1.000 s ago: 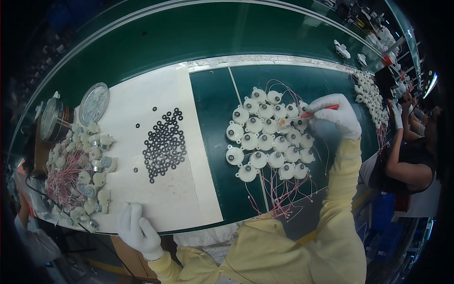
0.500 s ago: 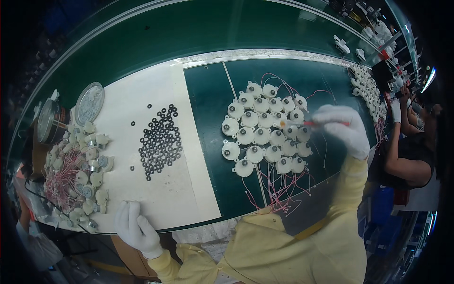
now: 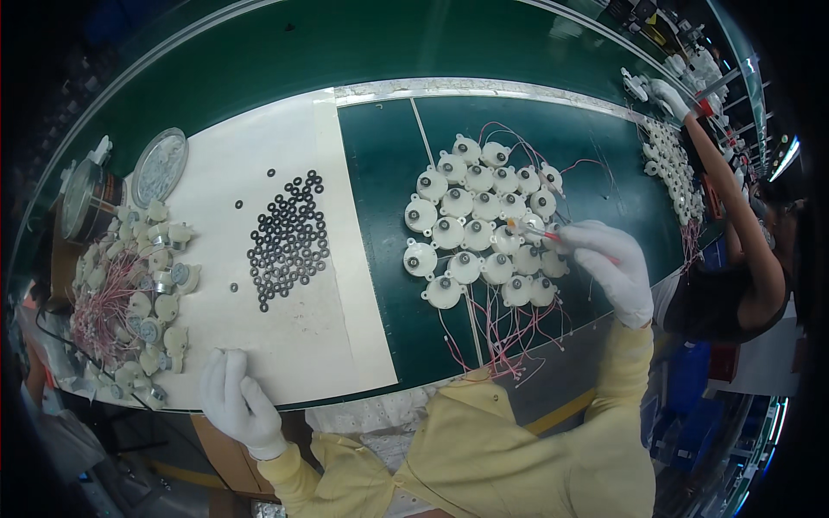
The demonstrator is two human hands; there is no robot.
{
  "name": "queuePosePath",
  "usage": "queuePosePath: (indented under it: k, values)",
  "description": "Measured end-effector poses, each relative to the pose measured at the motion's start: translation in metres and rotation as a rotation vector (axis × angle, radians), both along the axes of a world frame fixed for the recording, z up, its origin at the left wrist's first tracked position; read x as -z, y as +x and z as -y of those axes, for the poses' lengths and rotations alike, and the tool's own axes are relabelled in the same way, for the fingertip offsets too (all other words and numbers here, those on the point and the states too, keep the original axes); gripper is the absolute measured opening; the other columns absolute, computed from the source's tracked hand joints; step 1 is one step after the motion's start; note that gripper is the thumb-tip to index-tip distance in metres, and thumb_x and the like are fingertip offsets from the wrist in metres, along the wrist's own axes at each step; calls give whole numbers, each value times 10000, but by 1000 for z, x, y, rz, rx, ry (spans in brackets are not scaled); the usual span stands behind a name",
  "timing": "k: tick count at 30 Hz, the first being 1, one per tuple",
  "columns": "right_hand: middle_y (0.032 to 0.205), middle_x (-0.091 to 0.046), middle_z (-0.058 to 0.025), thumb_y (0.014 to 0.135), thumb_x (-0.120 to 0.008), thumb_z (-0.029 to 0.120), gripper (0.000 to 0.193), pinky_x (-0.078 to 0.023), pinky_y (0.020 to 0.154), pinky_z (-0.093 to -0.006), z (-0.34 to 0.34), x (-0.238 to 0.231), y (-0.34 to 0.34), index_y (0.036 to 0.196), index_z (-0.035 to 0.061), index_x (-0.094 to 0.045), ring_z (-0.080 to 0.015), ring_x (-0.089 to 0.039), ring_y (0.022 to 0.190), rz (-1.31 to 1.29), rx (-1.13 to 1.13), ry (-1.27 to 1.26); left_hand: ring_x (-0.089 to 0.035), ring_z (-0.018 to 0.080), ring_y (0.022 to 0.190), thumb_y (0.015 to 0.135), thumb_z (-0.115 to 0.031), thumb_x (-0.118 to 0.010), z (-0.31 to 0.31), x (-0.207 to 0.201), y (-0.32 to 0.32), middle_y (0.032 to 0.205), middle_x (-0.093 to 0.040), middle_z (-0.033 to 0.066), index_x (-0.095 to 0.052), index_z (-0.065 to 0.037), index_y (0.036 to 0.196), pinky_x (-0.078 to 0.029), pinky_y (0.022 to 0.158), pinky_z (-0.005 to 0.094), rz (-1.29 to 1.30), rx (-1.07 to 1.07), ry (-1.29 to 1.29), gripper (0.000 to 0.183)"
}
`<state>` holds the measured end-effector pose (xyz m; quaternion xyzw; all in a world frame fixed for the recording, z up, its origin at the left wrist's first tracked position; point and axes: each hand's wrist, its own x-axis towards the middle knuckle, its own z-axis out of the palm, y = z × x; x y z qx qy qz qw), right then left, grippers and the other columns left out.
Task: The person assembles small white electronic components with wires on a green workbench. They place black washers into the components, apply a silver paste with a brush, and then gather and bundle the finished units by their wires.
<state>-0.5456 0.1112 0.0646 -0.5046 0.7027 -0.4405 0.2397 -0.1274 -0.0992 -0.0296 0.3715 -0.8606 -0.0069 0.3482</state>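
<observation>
Now, our right fingers [image 3: 585, 236]: clamped on red brush [image 3: 551, 235].
Tip: left of these, shifted one row nearer us, at white housing [image 3: 503, 246]; likely row-by-row.
Left fingers [image 3: 221, 375]: thumb apart, seemingly empty.

White gloves [image 3: 226, 388] for us here, smooth and plain, on the left hand [image 3: 240, 407] and the right hand [image 3: 611, 269] alike! They meet wrinkled, pale yellow sleeves [image 3: 625, 363], we see a small round button [image 3: 496, 399] on the matching yellow top [image 3: 492, 457], and there's white patterned cloth [image 3: 371, 420] between its front edges!
</observation>
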Motion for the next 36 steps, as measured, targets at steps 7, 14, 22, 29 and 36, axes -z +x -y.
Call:
queuePosePath:
  k: [7, 14, 22, 29, 36]
  values:
    - [1065, -693, -143, 858, -639, 49, 359, -446, 884, -390, 5, -9, 2, 1212, -8, -647, -315, -635, 947, -445, -196, 8, -635, 392, 1047, 933, -105, -513, 0, 0, 0, 1057, -693, 183, -700, 40, 1066, -478, 926, 477, -11, -2, -1, 271]
    - [1093, -677, -133, 829, -634, 24, 406, -433, 878, -400, 9, -28, 7, 1235, 19, -622, -325, -617, 962, -571, -311, 66, -634, 380, 1052, 926, -98, -516, -1, 0, -1, 1073, -692, 167, -701, 22, 1079, -479, 920, 468, -21, 2, -3, 268]
    - [1113, -675, -127, 815, -662, 25, 416, -430, 869, -396, -1, -29, 9, 1229, 48, -631, -326, -615, 951, -634, -311, 61, -631, 379, 1054, 919, -89, -519, 0, 1, -1, 1071, -692, 167, -699, 21, 1086, -476, 925, 464, -37, 14, -2, 269]
    - [1094, -678, -125, 825, -654, 37, 392, -431, 850, -396, 7, -25, 13, 1217, 34, -637, -321, -614, 929, -652, -286, 29, -630, 381, 1052, 912, -88, -521, -1, 2, -1, 1066, -694, 168, -699, 21, 1082, -473, 928, 467, -33, 5, -15, 269]
    - [1049, -684, -133, 820, -666, 35, 382, -441, 841, -389, -7, -31, 17, 1201, 30, -644, -312, -626, 904, -653, -265, 26, -631, 383, 1050, 907, -84, -524, -1, 0, -1, 1061, -694, 167, -698, 24, 1080, -470, 927, 470, -38, 13, -2, 267]
